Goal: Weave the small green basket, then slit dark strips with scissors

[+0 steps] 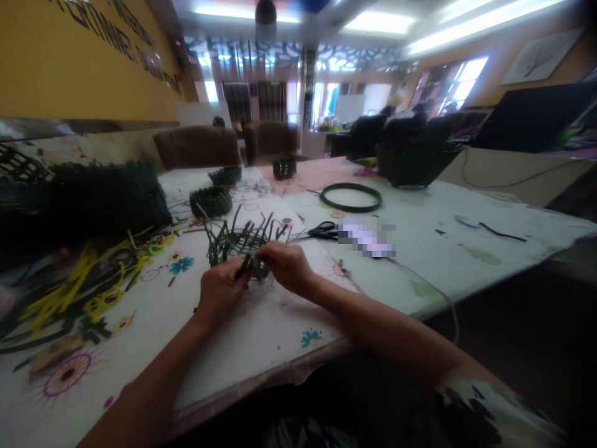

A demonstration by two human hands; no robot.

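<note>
Pinching dark strip (pixel 259 267) between closed fingers of left hand (pixel 224 285) and right hand (pixel 288 262), at near side of basket (pixel 239 241), itself left of scissors (pixel 323 231); could slacken basket by loosening pinch; could snag it by sliding toward scissors.

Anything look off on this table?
Mainly clutter: yellow strips lie tangled on the left, with dark green offcuts scattered nearby. The green basket at the left hand and right hand looks ragged, its top splaying unevenly. No spill or clear damage shows.
</note>
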